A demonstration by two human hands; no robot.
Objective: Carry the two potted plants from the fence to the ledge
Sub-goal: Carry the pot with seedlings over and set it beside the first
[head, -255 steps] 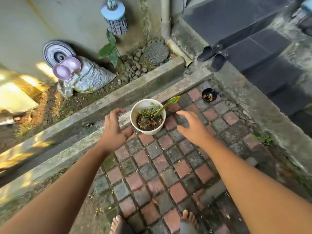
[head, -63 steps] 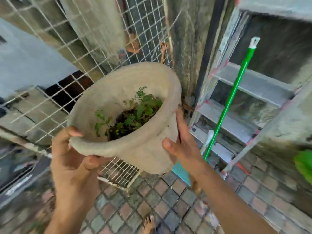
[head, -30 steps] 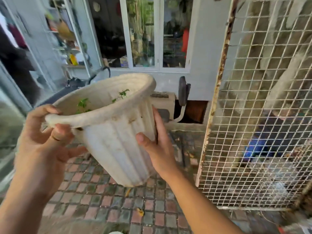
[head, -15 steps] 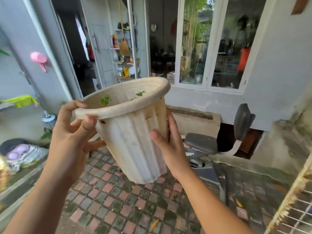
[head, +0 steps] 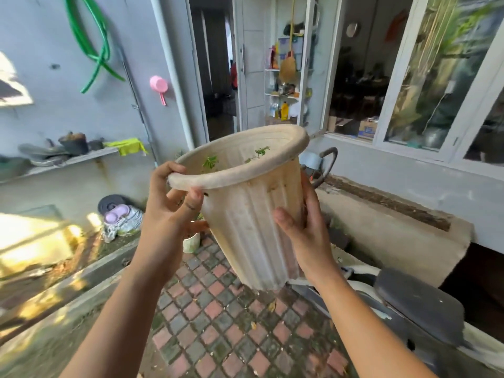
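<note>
I hold a large dirty-white ribbed pot (head: 251, 219) up in the air at chest height, tilted away from me. Small green sprigs (head: 210, 161) poke up inside its rim. My left hand (head: 169, 211) grips the rolled rim on the near left side. My right hand (head: 305, 230) is pressed against the pot's right wall. Behind my left hand, a small white pot (head: 191, 242) stands on the paving beside the concrete ledge (head: 109, 263) at the left; its plant is mostly hidden.
Red and grey paving (head: 218, 317) runs ahead to an open doorway (head: 215, 77). A scooter seat (head: 414, 298) sits at the lower right. A concrete block (head: 381, 230) lies under the window. A pink scoop (head: 158, 85) and green hose (head: 92, 42) hang on the left wall.
I have turned left, away from the wire fence, with the large pot held in both hands. The doorway, left wall and ledge with the small pot have come into view.
</note>
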